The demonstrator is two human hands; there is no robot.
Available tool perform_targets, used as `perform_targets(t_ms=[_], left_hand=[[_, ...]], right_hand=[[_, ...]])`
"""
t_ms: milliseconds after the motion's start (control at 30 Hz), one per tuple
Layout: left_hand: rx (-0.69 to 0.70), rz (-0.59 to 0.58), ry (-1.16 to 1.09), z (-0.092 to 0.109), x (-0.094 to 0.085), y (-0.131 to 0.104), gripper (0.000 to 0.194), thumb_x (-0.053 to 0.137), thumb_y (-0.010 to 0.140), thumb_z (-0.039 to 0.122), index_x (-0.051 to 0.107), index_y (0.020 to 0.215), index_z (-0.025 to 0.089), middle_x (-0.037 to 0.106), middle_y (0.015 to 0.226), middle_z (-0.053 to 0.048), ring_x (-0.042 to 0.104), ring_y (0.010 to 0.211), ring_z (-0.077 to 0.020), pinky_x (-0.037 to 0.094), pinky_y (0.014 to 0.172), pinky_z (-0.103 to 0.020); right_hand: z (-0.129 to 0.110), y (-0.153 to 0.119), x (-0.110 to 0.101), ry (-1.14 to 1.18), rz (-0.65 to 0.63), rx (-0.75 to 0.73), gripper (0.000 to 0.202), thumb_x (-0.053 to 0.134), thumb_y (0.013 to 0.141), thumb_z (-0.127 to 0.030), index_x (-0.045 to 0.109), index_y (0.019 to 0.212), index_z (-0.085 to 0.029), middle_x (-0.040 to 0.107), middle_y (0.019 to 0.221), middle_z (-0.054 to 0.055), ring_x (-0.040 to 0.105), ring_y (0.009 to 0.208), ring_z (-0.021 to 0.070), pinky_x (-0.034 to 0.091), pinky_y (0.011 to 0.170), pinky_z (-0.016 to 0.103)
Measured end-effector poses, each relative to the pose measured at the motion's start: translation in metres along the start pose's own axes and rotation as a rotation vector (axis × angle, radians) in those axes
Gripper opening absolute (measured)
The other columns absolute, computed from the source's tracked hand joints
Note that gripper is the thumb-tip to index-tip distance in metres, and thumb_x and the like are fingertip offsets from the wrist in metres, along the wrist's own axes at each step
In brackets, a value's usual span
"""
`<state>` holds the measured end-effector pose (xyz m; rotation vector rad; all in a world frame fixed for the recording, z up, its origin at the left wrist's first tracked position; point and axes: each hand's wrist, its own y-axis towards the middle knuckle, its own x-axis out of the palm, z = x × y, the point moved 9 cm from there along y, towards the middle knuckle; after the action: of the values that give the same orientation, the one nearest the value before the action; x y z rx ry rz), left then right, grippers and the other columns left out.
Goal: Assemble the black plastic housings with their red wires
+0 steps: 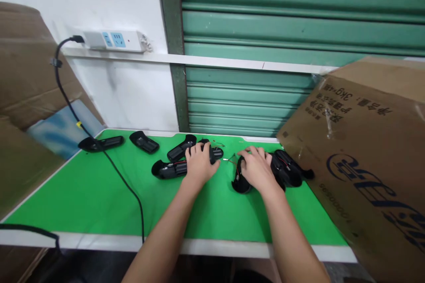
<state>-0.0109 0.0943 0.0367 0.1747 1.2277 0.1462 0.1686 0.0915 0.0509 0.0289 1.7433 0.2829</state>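
Note:
My left hand [200, 162] reaches over a group of black curved plastic casings near the middle of the table. Its fingers bend down around a black casing [216, 154], with the thumb on the near side. Under its wrist side lies a longer black casing [169, 169] with a red wire. On the right, my right hand [257, 166] closes over another black casing [241, 181], one of a bunch. Its palm hides much of that part. Thin wires with a small white connector [226, 159] lie between the hands.
Two loose casings lie at the left, one [144, 142] nearer the middle. A black cable [122, 179] hangs from the power strip [114, 40] across the green tabletop [83, 194]. Cardboard boxes stand at both sides, the right box [361, 154] against the table. A green shutter [232, 101] is behind.

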Motion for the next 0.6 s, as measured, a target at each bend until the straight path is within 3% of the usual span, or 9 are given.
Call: perform_targets(t_ms=[133, 267, 433, 600], left_hand=[[-0.018, 0.011, -0.03, -0.001, -0.001, 0.0, 0.059, 0.063, 0.083, 0.033, 0.054, 0.139, 0.017, 0.058, 0.14, -0.017, 0.051, 0.13, -0.0369, 0.032, 0.115, -0.058], [-0.032, 0.005, -0.152, -0.006, -0.006, 0.004, 0.06, 0.062, 0.08, 0.032, 0.051, 0.138, 0.019, 0.057, 0.137, -0.019, 0.056, 0.126, -0.0381, 0.036, 0.11, -0.059], [-0.032, 0.031, -0.302, -0.012, -0.014, 0.01, 0.058, 0.06, 0.08, 0.031, 0.049, 0.136, 0.019, 0.056, 0.137, -0.017, 0.057, 0.128, -0.0363, 0.041, 0.108, -0.058], [-0.032, 0.142, -0.301, -0.014, -0.023, 0.012, 0.045, 0.052, 0.088, 0.027, 0.053, 0.132, 0.018, 0.061, 0.129, -0.017, 0.06, 0.124, -0.0341, 0.043, 0.108, -0.056]], right_hand=[[-0.016, 0.006, -0.007, 0.028, 0.038, -0.119, 0.035, 0.053, 0.089, -0.009, 0.074, 0.115, -0.02, 0.064, 0.129, 0.013, 0.049, 0.125, 0.0338, 0.032, 0.106, 0.051], [-0.054, 0.021, 0.008, 0.178, -0.096, -0.333, 0.04, 0.059, 0.091, -0.019, 0.063, 0.13, -0.018, 0.065, 0.128, 0.013, 0.053, 0.122, 0.0304, 0.036, 0.103, 0.044], [-0.073, 0.029, 0.033, 0.201, -0.232, -0.348, 0.035, 0.059, 0.092, -0.025, 0.059, 0.125, -0.015, 0.067, 0.126, 0.017, 0.058, 0.119, 0.0335, 0.037, 0.098, 0.046], [-0.07, 0.024, 0.034, 0.279, -0.237, -0.349, 0.026, 0.065, 0.091, -0.033, 0.06, 0.111, -0.016, 0.071, 0.118, 0.014, 0.064, 0.114, 0.0314, 0.039, 0.094, 0.041]])
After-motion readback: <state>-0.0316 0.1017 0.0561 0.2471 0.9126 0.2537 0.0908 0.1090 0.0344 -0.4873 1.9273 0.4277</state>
